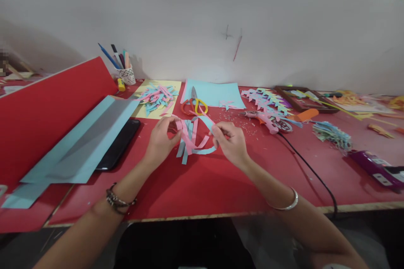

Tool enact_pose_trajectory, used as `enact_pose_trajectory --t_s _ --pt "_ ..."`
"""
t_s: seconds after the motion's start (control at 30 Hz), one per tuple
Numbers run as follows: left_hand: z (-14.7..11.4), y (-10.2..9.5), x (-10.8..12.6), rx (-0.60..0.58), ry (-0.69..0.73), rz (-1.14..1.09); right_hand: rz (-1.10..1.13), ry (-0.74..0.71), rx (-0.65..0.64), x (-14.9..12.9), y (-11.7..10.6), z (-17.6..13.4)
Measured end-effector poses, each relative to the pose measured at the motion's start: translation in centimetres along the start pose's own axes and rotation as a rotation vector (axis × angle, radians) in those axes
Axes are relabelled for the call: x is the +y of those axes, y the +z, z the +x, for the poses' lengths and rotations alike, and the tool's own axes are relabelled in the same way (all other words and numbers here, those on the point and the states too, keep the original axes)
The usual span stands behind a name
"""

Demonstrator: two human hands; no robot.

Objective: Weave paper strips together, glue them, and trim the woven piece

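My left hand (164,138) has its thumb and fingers closed at the edge of a pink paper strip (188,138). My right hand (230,141) pinches a light blue paper strip (206,122), and a thin pink strip sticks up beside it. Between the hands, more pink and blue strips lie loosely crossed, some of them curled; a blue strip (185,159) pokes out at the bottom of the bunch. Just beyond the strips are scissors (199,107) with orange and yellow handles, blades pointing to the wall.
A pile of paper snippets (159,98) rests on a yellow sheet. Blue sheets (214,90) lie behind the scissors. At left, a long blue sheet (85,143) partly covers a black phone (118,151). At right are a pink glue gun (263,121) with a cord and a purple power strip (377,170).
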State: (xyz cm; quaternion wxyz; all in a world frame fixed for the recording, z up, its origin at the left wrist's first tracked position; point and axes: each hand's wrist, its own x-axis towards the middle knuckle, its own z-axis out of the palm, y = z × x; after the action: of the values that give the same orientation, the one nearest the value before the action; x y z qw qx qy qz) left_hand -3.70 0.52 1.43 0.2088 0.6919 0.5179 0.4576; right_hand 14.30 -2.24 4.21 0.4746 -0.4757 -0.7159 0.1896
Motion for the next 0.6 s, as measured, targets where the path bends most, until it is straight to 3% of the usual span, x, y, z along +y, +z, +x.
enact_pose_trajectory --t_s 0.2,0.3,0.47,0.6 --pt "0.4 0.2 -0.1 -0.052 -0.23 -0.246 -0.386 -0.367 -0.01 0.8 0.7 -0.5" --pt "0.4 0.3 -0.1 -0.045 -0.294 -0.412 -0.499 -0.47 -0.037 0.8 1.1 -0.9" --pt "0.4 0.1 0.3 0.015 -0.298 -0.423 -0.529 -0.461 -0.066 0.9 1.6 -1.2" --pt "0.5 0.0 0.8 0.018 -0.314 -0.431 -0.434 -0.358 -0.021 1.2 1.7 -0.9"
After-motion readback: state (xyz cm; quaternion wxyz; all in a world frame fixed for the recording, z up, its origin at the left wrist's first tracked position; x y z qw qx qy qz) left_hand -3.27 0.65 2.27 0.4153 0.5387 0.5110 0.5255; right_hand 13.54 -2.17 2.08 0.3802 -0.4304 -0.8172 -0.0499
